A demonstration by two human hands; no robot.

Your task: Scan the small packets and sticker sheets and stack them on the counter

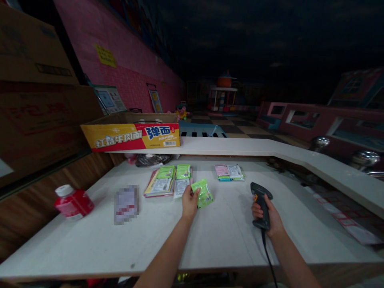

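Pinched between the thumb and fingers of my left hand (190,202) is a green packet (204,194), held just above the white counter (222,240). My right hand (273,218) wraps around the handle of a black barcode scanner (261,206), whose cable runs down past the front edge. Just beyond my left hand lie flat stacks of packets (160,185), with green ones on top of yellow, red and white ones. Farther right, a smaller pile of pink, white and blue-green packets (230,172) lies on the counter.
A red bottle with a white cap (73,203) stands at the left, beside a blurred-out item (126,204). An open noodle carton (132,134) sits on the raised ledge (228,146). Brown cartons (42,120) are stacked far left. Papers (342,214) lie at the right.
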